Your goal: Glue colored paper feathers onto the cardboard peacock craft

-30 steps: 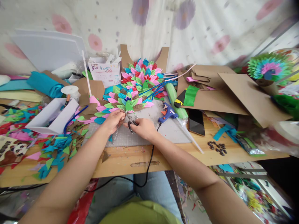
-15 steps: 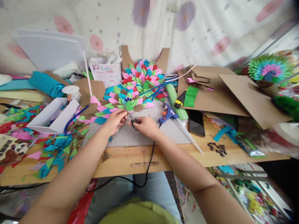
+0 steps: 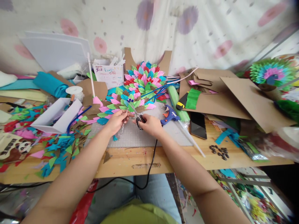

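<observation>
The right hand (image 3: 151, 125) grips scissors (image 3: 139, 119); the left hand (image 3: 118, 120) pinches a silver strand (image 3: 121, 130), mid-frame. Just above, the paper bird (image 3: 140, 102) already wears layered feathers; work with the strand looks unfinished. Since half a second ago, the blades have swung toward the upper left.

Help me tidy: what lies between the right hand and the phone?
The glue gun, its stick and the green roll's end, in the head view.

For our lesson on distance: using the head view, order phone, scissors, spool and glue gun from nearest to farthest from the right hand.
1. Scissors: in the right hand.
2. Glue gun: just to its right.
3. Phone: farther right.
4. Spool: over on the left.
</observation>
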Motion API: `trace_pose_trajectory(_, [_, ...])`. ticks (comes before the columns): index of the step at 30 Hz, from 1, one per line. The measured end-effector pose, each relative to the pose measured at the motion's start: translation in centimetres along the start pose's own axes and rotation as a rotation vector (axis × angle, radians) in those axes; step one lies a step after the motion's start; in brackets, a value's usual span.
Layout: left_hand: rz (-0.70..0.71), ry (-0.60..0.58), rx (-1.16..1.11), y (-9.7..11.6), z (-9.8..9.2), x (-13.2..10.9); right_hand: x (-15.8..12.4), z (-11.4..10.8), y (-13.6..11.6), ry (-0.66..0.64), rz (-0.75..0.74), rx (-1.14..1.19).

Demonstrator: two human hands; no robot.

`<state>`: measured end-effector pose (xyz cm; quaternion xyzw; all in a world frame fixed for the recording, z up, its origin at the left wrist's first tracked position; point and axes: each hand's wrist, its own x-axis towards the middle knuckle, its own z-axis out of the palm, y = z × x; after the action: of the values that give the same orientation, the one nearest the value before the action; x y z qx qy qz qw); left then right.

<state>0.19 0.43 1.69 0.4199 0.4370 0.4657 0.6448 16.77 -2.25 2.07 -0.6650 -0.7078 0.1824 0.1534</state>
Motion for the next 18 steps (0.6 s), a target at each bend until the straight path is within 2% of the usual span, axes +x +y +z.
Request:
trace_pose_trajectory(6, [0.058, 0.018, 0.122, -0.32, -0.15, -0.05, -0.15, 0.38, -0.03, -0.002, -0.087, -0.091])
trace_pose_trajectory(18, [0.151, 0.022, 0.244, -0.06, 0.12, -0.20, -0.36, 0.40, -0.38, -0.009, -0.104, -0.100])
